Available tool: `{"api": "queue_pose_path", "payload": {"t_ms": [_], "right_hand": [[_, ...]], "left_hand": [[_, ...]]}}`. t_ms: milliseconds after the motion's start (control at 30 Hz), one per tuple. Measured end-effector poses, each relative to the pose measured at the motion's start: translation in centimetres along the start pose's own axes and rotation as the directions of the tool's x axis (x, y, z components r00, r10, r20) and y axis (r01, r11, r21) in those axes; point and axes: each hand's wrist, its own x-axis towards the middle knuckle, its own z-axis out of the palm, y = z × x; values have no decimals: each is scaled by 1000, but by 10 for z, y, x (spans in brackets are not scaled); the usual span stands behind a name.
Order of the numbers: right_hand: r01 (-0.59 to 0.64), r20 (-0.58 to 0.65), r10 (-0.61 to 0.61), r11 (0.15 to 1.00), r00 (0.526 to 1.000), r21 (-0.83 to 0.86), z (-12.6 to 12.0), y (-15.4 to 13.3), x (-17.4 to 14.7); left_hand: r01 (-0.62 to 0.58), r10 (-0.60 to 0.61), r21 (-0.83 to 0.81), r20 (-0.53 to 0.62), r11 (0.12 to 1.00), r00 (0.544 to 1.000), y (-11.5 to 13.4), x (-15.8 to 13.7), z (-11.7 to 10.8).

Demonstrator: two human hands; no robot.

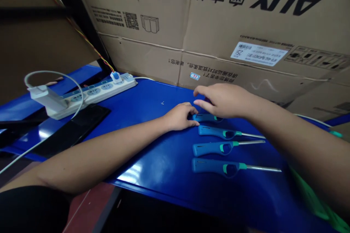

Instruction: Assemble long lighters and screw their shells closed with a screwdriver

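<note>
Several blue gas lighters with long metal barrels lie in a row on the blue tabletop, barrels to the right. My left hand [180,116] has its thumb and fingers closed around the handle end of the farthest lighter [205,118]. Just above that lighter is my right hand [221,98], its thumb and forefinger apart with nothing visible between them; its forearm hides the farthest barrel. Nearer to me lie a second lighter [216,131], a third lighter [210,148] and the nearest lighter [209,166], all untouched.
Behind the blue tabletop [161,153] stands a large cardboard box [169,25] with upside-down print. At the left lies a white power strip [95,94] with a plugged-in adapter [47,96] and a looping cable. Something green [308,193] sits under my right forearm.
</note>
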Motion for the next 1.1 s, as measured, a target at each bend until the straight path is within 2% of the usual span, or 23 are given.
{"api": "queue_pose_path", "payload": {"t_ms": [67,100,200,267,367,433,533,600,633,733,767,933,1033,1100], "right_hand": [[-88,15,89,995,996,-51,-1,-2,-1],[-69,23,70,997,997,-25,-1,-2,-1],[130,6,-132,980,991,154,-3,-2,-5],[178,1,-181,968,984,179,-4,-1,-8],[42,29,-43,999,999,29,-3,-1,-9],[-7,7,7,1000,1000,3,-2,-1,-9],[118,-17,-117,979,993,164,-1,1,-10],[181,-3,-184,965,983,189,-3,2,-11],[159,9,-161,977,987,143,-3,1,-11],[-4,23,5,999,1000,-50,-5,-1,-10],[-27,19,28,998,999,-60,-5,-1,-10],[137,22,-142,977,990,164,-3,2,-12],[3,-9,-2,999,1000,46,-3,3,-13],[-11,-2,11,1000,1000,26,-4,3,-13]], "left_hand": [[-18,18,1,0,1000,1000,0,-1,0],[-28,28,4,-3,1000,1000,0,-1,0],[-62,63,9,-12,998,998,0,-2,0],[-85,85,0,-9,996,996,-1,-2,0],[-96,96,-13,1,995,995,-2,-2,0],[-98,98,-13,0,995,995,-2,-2,0],[-112,112,-3,3,994,994,-2,-2,-1],[-119,119,-1,7,993,993,-1,-3,-1],[-121,121,-8,5,993,993,-1,-3,0],[-99,96,-78,-38,992,995,-1,-3,1],[-81,75,-105,-54,991,996,-1,-3,2],[-33,24,-131,-64,991,998,0,-4,1],[-46,40,-96,-58,994,997,1,-3,0],[-48,44,-81,-54,996,998,1,-3,0]]}}
